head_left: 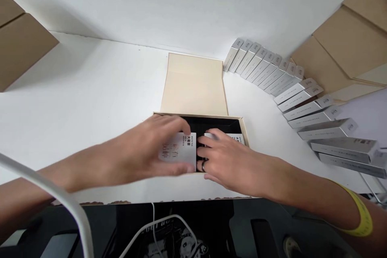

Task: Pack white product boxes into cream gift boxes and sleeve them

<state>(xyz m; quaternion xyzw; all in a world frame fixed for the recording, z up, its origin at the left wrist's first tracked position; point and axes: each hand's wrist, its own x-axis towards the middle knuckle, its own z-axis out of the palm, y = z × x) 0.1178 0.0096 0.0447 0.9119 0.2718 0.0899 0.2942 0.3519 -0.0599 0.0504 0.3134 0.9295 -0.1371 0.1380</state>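
An open cream gift box (245, 131) with a black inside lies at the table's front edge, its lid (195, 84) folded back flat behind it. In its left half is a white tea box (181, 149) with printed lettering. My left hand (151, 145) spans this box, thumb at the near edge and forefinger at the far edge, slightly blurred. A second white tea box (238, 138) sits in the right half, mostly hidden under my right hand (225, 157). The right fingers curl over its left edge, into the dark gap between the two boxes.
Several slim white boxes (266, 68) stand in a curved row at the right. Cardboard boxes are at the far left (26, 48) and far right (347, 44). A white cable (69, 205) crosses the lower left, before the table's chipped front edge.
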